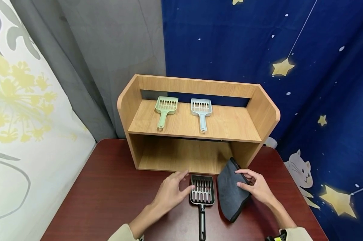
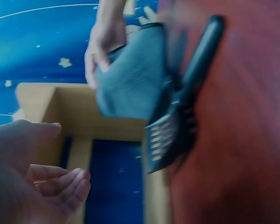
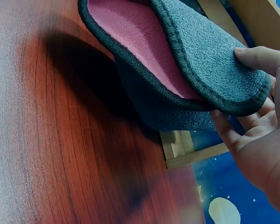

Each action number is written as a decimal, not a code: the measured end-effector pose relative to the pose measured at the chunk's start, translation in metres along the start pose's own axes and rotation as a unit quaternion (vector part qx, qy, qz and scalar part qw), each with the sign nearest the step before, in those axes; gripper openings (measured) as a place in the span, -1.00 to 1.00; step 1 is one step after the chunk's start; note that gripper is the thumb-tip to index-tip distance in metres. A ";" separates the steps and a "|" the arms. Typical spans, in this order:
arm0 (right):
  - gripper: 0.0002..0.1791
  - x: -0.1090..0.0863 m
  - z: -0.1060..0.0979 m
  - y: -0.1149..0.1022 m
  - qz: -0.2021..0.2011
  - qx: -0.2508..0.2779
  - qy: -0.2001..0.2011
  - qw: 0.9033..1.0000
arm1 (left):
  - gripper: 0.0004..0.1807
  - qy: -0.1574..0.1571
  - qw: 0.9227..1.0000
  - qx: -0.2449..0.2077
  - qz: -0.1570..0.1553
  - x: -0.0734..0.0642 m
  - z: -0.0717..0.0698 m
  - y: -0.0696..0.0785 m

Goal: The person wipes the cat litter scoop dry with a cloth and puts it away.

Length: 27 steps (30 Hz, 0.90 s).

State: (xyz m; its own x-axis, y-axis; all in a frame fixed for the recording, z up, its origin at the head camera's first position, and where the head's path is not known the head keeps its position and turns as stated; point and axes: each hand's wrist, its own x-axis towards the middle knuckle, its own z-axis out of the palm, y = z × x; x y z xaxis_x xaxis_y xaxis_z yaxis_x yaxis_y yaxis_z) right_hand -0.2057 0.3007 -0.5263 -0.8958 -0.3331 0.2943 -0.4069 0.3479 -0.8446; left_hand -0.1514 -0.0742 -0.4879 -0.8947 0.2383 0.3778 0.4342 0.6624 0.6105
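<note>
A folded cloth (image 1: 232,192), dark grey outside with a black edge, is pinched by my right hand (image 1: 255,185) in front of the shelf's right end. From the right wrist view, the cloth (image 3: 214,51) shows a pink inner face, and thumb and fingers hold its folded corner. A black slotted litter scoop (image 1: 202,192) lies on the table between my hands, handle toward me. My left hand (image 1: 170,190) is just left of the scoop's head, fingers loosely spread with nothing held. In the left wrist view the scoop (image 2: 177,112) looks blurred.
A wooden two-tier shelf (image 1: 199,135) stands at the back of the dark red table (image 1: 109,194). On its upper board lie a green litter scoop (image 1: 166,106) and a light blue one (image 1: 201,107). Curtains (image 1: 229,43) hang behind, and white patterned fabric (image 1: 27,134) hangs at left.
</note>
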 end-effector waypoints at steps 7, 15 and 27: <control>-0.57 0.001 0.000 0.001 0.004 -0.001 -0.005 1.000 | -0.06 -0.073 0.994 0.008 -0.079 -0.025 0.031 -0.012; -0.57 0.003 0.001 0.002 0.011 -0.007 -0.006 1.000 | 0.21 -0.134 0.978 -0.030 -0.156 -0.035 0.056 -0.016; -0.56 -0.002 0.004 0.009 0.014 -0.001 -0.005 1.000 | 0.37 -0.132 0.975 0.004 -0.176 -0.033 0.080 -0.010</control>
State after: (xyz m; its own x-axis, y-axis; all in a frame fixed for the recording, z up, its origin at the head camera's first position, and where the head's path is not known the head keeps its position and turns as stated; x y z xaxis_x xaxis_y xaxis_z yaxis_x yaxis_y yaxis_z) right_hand -0.2068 0.3010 -0.5361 -0.9049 -0.3326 0.2656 -0.3819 0.3587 -0.8517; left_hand -0.1346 -0.0319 -0.5625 -0.9843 0.1701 -0.0475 0.0962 0.7418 0.6637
